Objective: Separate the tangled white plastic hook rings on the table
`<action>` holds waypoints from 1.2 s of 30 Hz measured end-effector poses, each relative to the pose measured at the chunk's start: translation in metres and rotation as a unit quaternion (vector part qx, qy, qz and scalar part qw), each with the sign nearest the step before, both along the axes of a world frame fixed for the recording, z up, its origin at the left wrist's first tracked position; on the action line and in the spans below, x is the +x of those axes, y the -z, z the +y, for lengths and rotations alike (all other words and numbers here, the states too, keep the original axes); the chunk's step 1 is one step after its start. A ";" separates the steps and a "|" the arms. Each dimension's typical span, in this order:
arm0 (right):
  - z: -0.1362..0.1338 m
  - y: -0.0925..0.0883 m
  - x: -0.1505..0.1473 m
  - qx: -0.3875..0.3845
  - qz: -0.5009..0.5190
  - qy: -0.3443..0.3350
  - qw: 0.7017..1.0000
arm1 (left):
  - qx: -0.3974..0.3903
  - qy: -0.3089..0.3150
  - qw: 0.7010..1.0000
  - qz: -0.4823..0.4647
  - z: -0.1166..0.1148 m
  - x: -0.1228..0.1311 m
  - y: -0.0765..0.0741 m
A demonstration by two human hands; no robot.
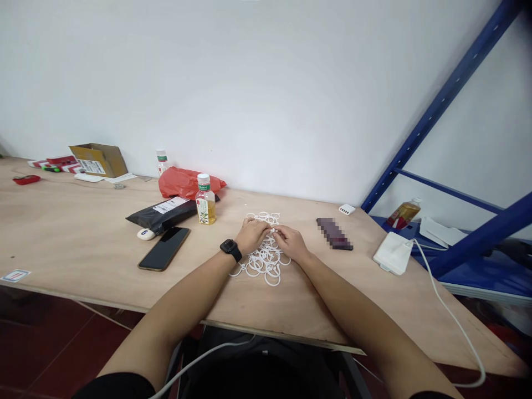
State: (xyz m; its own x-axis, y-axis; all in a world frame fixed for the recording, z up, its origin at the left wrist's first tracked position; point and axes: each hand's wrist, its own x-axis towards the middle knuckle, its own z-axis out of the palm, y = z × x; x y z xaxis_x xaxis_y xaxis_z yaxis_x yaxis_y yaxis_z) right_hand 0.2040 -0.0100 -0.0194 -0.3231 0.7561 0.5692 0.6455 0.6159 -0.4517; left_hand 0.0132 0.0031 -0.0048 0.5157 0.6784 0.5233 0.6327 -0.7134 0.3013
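A heap of several white plastic rings (pixel 262 262) lies on the plywood table (pixel 83 244) in front of me. Both hands rest on the far part of the heap, fingertips meeting. My left hand (pixel 251 235), with a black watch on its wrist, has its fingers curled and pinched on a white ring. My right hand (pixel 291 241) is closed too, pinching the same spot from the other side. What exactly sits between the fingertips is small and partly hidden.
A black phone (pixel 164 248), a black parcel bag (pixel 162 213), a bottle of yellow drink (pixel 205 200) and a red bag (pixel 185 182) lie to the left. A dark flat object (pixel 334 233), white charger (pixel 346 209) and white power bank (pixel 393 252) with cable lie right. Blue shelving (pixel 465 233) stands at the right.
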 end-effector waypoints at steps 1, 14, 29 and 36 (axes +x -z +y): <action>0.000 0.001 0.000 -0.007 0.002 0.003 1.000 | -0.001 0.003 1.000 0.004 0.000 0.000 0.001; 0.002 0.005 0.006 -0.033 -0.024 0.005 0.999 | -0.024 0.042 0.998 0.035 0.002 0.004 0.003; 0.005 0.004 0.009 -0.007 0.025 0.039 0.999 | -0.040 -0.067 0.996 -0.050 0.034 -0.009 0.024; 0.004 0.002 0.011 -0.012 0.038 0.013 0.999 | -0.096 -0.133 0.985 0.054 0.043 -0.016 0.037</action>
